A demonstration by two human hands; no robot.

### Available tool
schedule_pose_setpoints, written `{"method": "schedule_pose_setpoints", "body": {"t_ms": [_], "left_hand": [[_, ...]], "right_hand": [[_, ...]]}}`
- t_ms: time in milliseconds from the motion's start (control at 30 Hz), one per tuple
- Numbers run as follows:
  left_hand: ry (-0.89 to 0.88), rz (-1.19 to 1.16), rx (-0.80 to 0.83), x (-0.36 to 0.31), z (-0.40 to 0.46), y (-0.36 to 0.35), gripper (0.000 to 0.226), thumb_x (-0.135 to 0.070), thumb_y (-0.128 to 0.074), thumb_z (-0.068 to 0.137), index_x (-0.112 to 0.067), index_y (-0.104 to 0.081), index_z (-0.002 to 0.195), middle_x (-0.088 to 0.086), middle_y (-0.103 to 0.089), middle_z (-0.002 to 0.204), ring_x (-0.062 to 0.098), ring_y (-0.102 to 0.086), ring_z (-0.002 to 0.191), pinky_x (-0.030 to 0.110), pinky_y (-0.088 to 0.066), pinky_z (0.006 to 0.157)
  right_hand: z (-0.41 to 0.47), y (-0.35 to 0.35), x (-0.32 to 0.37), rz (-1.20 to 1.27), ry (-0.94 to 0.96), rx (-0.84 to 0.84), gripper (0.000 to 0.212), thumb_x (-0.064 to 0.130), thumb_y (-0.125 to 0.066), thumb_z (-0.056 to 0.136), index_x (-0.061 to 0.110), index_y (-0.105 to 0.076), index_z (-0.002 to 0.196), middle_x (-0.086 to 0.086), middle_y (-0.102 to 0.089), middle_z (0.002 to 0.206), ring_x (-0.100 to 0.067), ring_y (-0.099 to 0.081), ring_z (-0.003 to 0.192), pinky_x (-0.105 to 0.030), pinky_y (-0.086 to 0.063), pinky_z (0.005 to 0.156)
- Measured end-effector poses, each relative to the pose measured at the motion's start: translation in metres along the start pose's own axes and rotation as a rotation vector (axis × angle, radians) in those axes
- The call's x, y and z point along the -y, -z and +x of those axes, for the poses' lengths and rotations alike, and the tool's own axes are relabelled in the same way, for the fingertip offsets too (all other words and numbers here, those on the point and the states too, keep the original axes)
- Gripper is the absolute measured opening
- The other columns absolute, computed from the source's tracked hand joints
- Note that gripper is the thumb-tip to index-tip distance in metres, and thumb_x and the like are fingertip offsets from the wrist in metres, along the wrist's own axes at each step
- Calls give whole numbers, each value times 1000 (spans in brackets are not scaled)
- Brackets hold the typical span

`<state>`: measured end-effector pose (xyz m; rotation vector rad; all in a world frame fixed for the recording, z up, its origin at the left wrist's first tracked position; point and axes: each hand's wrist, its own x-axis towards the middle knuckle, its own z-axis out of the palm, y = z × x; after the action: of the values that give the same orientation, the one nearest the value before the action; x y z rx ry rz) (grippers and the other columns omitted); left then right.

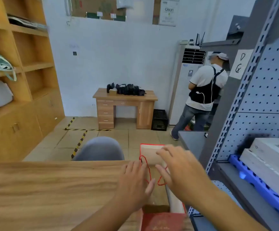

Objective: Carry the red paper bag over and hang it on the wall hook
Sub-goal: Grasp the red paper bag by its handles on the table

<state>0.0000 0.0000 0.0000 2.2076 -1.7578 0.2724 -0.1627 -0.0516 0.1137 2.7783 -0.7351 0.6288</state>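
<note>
Red paper bag [150,154] with red cord handles [149,174] stands on the wooden table [52,185]. Left hand [133,182] and right hand [180,169], fingers spread, grip nothing. Lifting, carrying and hanging remain; no hook visible.

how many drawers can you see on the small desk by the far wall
3, stacked on the desk's left side: top drawer, middle drawer, bottom drawer. A shallow centre drawer may exist; too blurred to tell.
</note>
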Motion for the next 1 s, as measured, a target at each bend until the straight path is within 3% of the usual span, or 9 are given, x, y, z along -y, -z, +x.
{"method": "schedule_pose_setpoints", "body": {"t_ms": [100,167,333,500,667,800,900,1000], "left_hand": [[20,-40,-31,8,-4,-4,55,-57,-32,95,-24,-50,135,-3,-55,133,19,-46,122,40,-38,105],[25,-42,-38,13,-7,-8,54,-52,-31,94,-23,-51,135,-2,-55,134,20,-46,122,40,-38,105],[28,-47,-82,21,-11,-8,41,-40,-40,88,-21,-58,119,1,-61,117,23,-53,106,40,-46,92],[58,-42,-64,27,-13,-14,38,-40,-44,87,-21,-58,116,1,-62,112,23,-54,102,42,-47,89],[80,-46,-39,34,-18,-20,40,-39,-46,85,-19,-58,118,5,-64,110,27,-57,100,46,-50,86],[70,-26,-50,37,-18,-21,40,-39,-43,84,-18,-62,112,6,-65,106,27,-58,98,46,-52,84],[73,-8,-23,34,-15,-17,39,-44,-39,88,-23,-59,113,1,-63,111,23,-55,103,42,-49,90],[54,-11,-16,28,-9,-10,42,-49,-31,92,-26,-54,118,-4,-57,115,21,-50,106,39,-42,95]], "right_hand": [[5,-38,3,9,-69,48,26,38,-50,99,26,-49,122,2,-56,117,-19,-50,100,-30,-33,77],[11,-68,4,-15,-97,155,33,36,-50,99,24,-45,129,-1,-56,120,-23,-50,106,-35,-39,84],[26,-153,7,-2,-232,548,38,36,-62,94,23,-48,127,-8,-48,133,-30,-44,123,-47,-39,100],[20,-202,15,-31,-285,823,65,33,-69,85,31,-38,141,-8,-37,144,-34,-35,130,-60,-32,105],[14,-212,12,3,-302,861,61,21,-66,85,28,-42,141,-8,-38,142,-34,-41,126,-53,-41,100],[19,-197,14,2,-289,873,39,19,-65,90,18,-55,128,-11,-55,127,-32,-56,112,-42,-50,89],[30,-163,13,18,-253,824,23,20,-56,98,10,-62,119,-13,-65,117,-32,-63,105,-34,-44,75],[68,-116,-1,39,-304,695,22,13,-52,98,7,-60,118,-13,-64,117,-32,-62,107,-33,-41,75]]}}
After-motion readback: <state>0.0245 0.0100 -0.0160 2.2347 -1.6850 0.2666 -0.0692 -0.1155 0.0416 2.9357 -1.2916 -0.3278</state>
